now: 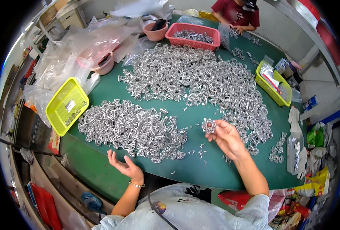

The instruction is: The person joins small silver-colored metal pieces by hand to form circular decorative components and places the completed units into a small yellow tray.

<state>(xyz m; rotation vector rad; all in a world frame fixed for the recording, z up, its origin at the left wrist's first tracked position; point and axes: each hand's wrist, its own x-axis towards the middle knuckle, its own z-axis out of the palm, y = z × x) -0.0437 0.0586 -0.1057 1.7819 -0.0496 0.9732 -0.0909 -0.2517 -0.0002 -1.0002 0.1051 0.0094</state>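
Between the thumb and fingers of my right hand [228, 138] is a small silver ring-shaped metal part [209, 125] with a scalloped edge, raised above the table. My left hand [126, 165] is turned up with its fingers apart and holds nothing; it is just in front of the near pile of silver metal parts [129, 128]. A larger pile of similar parts [193, 74] spreads over the middle and right of the green table [108, 92]. Tiny metal scraps [201, 151] lie between my two hands.
A yellow-green basket [67, 106] stands tilted at left, another [273, 83] at right. At the back are a red tub [193, 27] of parts and pink bowls [154, 32]. Plastic bags [66, 57] heap at left. A clear box [293, 153] sits right. A co-worker [237, 15] handles parts opposite.
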